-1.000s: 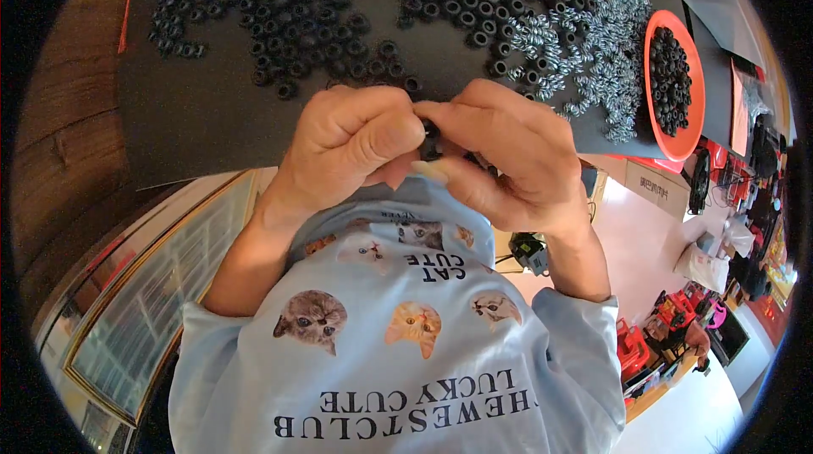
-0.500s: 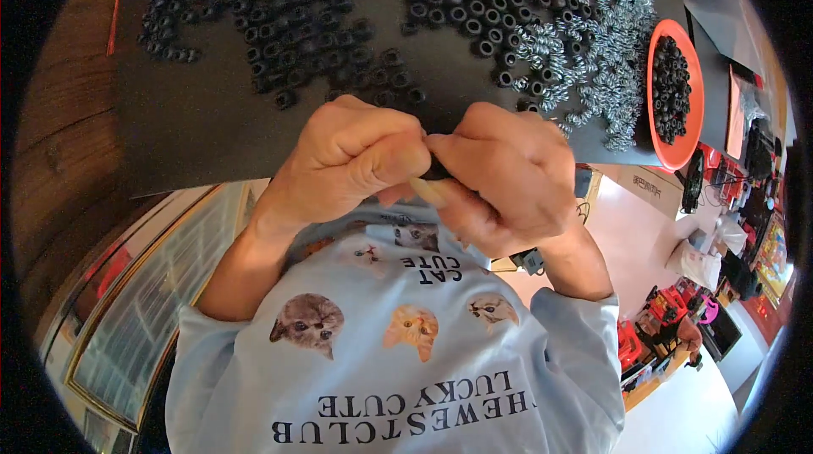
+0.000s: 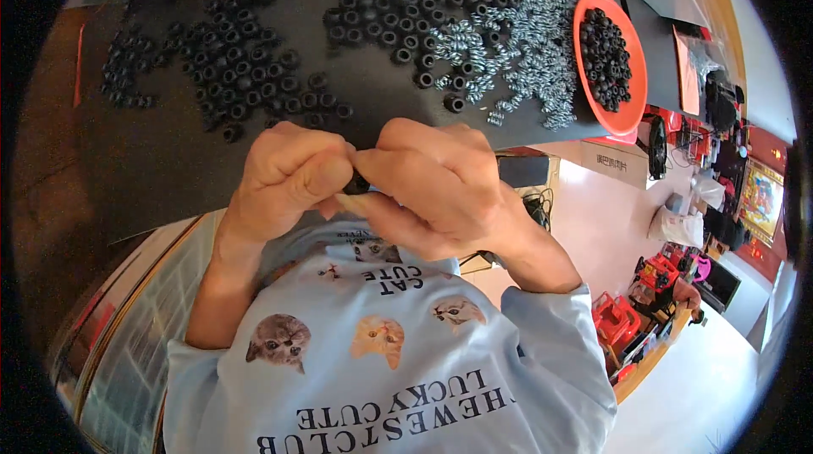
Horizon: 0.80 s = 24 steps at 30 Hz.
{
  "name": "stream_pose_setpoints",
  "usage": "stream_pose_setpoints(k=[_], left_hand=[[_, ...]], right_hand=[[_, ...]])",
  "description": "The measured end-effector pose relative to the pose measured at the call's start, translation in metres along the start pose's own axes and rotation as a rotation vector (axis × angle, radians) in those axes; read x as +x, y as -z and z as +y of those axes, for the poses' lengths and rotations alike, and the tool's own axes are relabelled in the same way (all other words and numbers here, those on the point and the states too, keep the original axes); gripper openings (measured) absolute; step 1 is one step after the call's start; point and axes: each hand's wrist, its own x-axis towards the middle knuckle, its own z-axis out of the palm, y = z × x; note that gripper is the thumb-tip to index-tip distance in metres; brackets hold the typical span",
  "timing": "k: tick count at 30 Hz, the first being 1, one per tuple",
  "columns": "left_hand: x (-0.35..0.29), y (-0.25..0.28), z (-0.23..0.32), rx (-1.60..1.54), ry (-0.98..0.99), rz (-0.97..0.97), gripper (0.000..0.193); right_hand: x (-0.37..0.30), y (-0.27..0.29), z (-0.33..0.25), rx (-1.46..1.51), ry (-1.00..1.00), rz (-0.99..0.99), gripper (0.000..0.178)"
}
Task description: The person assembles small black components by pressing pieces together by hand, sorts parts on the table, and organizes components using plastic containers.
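Both hands meet in front of my chest, near the table's front edge. My right hand [image 3: 436, 187] is closed, its thumb and forefinger pinching a small black plastic piece [image 3: 357, 185]. Against the same piece presses my left hand [image 3: 288, 174], also closed, thumb over curled fingers. Most of the piece is hidden by the fingers. Beyond the hands, loose black cylindrical pieces with open ends [image 3: 389, 37] lie scattered over the dark table [image 3: 182, 170]. Small silvery coil springs [image 3: 542, 39] are heaped to their right.
An orange dish [image 3: 633, 107] full of smaller black pieces [image 3: 605, 60] stands at the table's right. Below that edge are a cardboard box [image 3: 614, 164] and a pinkish floor [image 3: 584, 225]. A glass-panelled frame [image 3: 140, 361] is at lower left. Farther right, a person [image 3: 686, 295] is near red items.
The whole view has shifted, so table, dish and hands appear farther left. My hands stay together, with more of the black piece showing between them.
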Motion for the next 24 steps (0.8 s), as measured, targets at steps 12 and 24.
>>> stream_pose_setpoints(k=[12, 24], left_hand=[[0.004, -0.005, 0.002, 0.018, 0.056, -0.125, 0.038], [0.005, -0.01, -0.003, 0.157, 0.013, -0.097, 0.037]], right_hand=[[-0.031, 0.132, 0.005, -0.604, -0.564, 0.421, 0.02], [0.011, 0.103, 0.028, -0.581, -0.48, -0.082, 0.025]])
